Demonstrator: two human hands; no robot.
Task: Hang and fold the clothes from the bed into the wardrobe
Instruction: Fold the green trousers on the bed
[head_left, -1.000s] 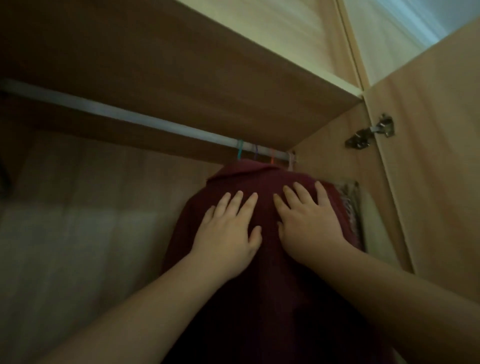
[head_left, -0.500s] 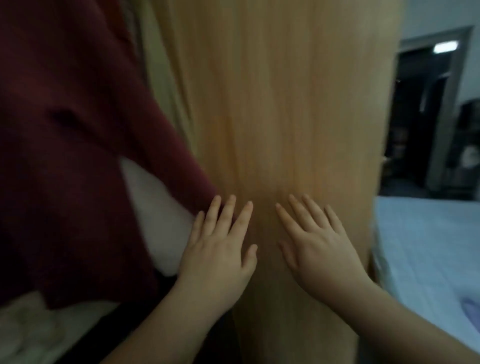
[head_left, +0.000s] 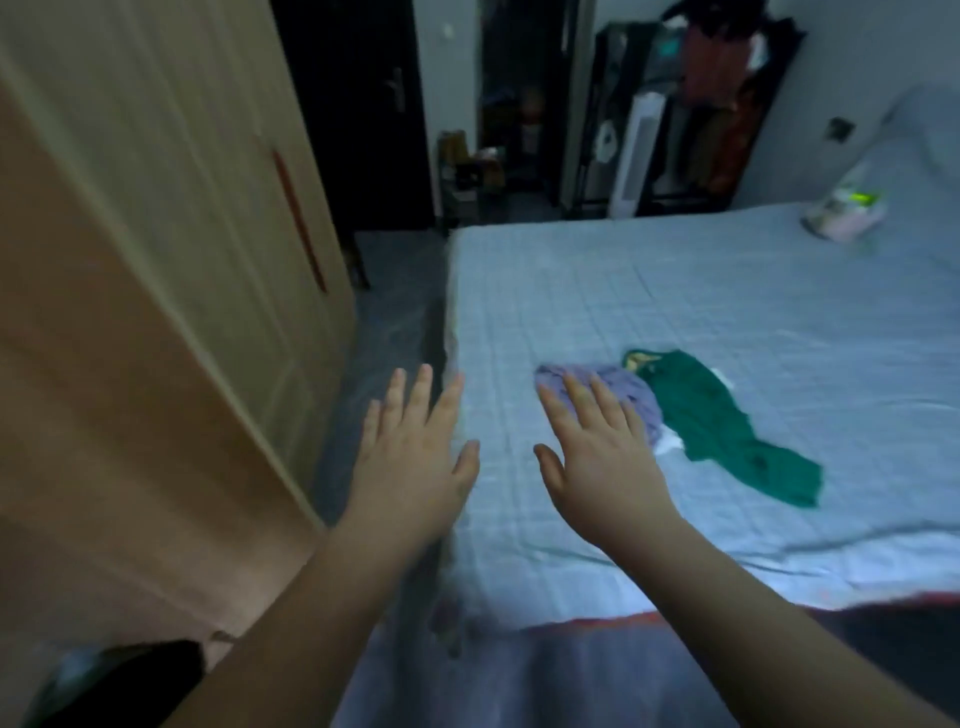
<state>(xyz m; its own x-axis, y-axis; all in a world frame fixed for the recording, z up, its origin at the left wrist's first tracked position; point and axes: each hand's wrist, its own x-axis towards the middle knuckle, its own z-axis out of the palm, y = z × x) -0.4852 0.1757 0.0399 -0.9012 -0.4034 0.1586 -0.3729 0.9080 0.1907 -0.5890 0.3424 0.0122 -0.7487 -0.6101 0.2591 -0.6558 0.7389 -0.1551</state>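
"Two garments lie on the bed (head_left: 675, 291), by my count: a lilac garment (head_left: 631, 387) right at the fingertips of my right hand (head_left: 597, 457), and a green garment (head_left: 711, 431) touching it on the far right side."

"Holding anything?"

"No. Both hands are spread flat, fingers straight, palms down, nothing in them. My left hand (head_left: 410, 457) hovers over the gap beside the bed, with the wardrobe (head_left: 156, 234) off to its left. Whether my right fingers touch the lilac cloth, I cannot tell."

"How will it handle?"

"Soft and light, I judge. It lies crumpled in a small heap, so it will sag wherever I don't support it. Nothing stiff or fragile."

"Where do you take hold?"

"At the near edge of the heap, a pinch, then lift and shake it out. The green one lies long and thin; I'd gather it at its far end, where a neckline seems to show."

"Anything else?"

"A white scrap (head_left: 670, 442) shows between them; I cannot say what it is."
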